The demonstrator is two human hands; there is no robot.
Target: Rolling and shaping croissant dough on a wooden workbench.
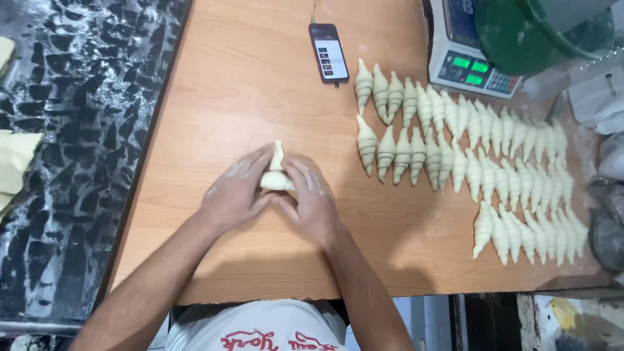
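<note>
At the middle of the wooden desk (260, 84), both hands meet over one piece of dough (277, 174). Left hand (235, 193): fingers curved around the left side of the dough, palm down, dusted with flour. Right hand (311, 198): fingers curved around the right side, likewise floured. Both hands are closed lightly on the rolled lower part of the dough. The narrow tip of the dough points away from the person and lies flat on the desk, clear of the fingers.

To the right, well apart from the hands, three rows of shaped dough rolls (468, 153) lie side by side, each roll touching or just beside its neighbour. The two upper rows run from the desk's middle to its right edge; the third row is shorter and lies nearest the person.

A phone (328, 52) with a lit screen lies beyond the hands, near the far end of the first row. A scale (469, 62) with green displays stands at the far right corner, with a green bucket (539, 32) partly over it. Left of the desk, a dark floured surface (78, 130) carries flat pale dough sheets (16, 159) at its left edge.
</note>
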